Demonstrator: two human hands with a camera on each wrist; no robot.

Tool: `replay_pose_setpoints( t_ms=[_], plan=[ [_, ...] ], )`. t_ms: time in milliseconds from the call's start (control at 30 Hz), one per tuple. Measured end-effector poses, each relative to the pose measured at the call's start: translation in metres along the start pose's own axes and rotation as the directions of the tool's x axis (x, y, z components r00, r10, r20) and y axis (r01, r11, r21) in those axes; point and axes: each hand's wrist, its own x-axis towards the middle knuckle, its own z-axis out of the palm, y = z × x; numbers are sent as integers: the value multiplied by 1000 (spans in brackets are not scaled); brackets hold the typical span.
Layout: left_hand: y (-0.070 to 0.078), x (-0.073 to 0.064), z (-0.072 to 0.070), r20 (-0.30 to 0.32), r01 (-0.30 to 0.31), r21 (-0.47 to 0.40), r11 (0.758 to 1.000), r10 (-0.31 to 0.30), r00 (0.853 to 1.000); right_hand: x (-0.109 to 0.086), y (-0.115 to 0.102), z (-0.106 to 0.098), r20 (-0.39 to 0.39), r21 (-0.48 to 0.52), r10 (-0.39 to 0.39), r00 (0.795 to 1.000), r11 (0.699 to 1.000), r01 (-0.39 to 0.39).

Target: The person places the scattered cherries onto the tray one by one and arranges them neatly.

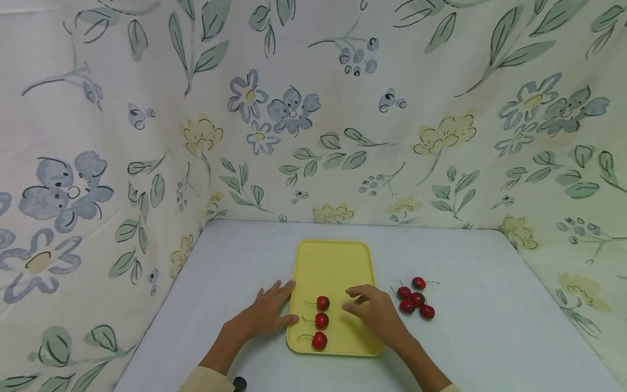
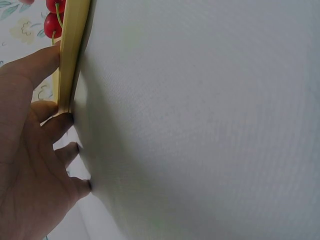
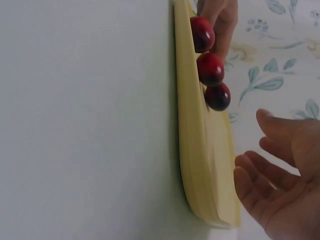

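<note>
A yellow tray (image 1: 334, 267) lies on the table, with three red cherries in a column near its left side: a far one (image 1: 323, 303), a middle one (image 1: 321, 320) and a near one (image 1: 319, 341). Their stems point left. My left hand (image 1: 266, 311) rests at the tray's left edge, thumb and fingertips against the rim, its fingers spread; the left wrist view shows the thumb touching the tray wall (image 2: 74, 50). Over the tray's right half, my right hand (image 1: 377, 313) hovers with loosely bent fingers and nothing between them. In the right wrist view, thumb and fingers are apart.
Several more cherries (image 1: 417, 299) with stems lie in a cluster on the white table (image 1: 490, 305), right of the tray. A floral cloth (image 1: 343, 179) hangs behind and along the sides. A small black round thing (image 1: 239, 384) shows beside the left sleeve.
</note>
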Motion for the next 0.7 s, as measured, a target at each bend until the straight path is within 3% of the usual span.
replay_pose_setpoints(
  t_ms=[700],
  plan=[
    [3, -2, -2, -3, 4, -7, 1000, -4, 1000, -23, 18, -49, -129, -60, 89, 988, 993, -98]
  ],
)
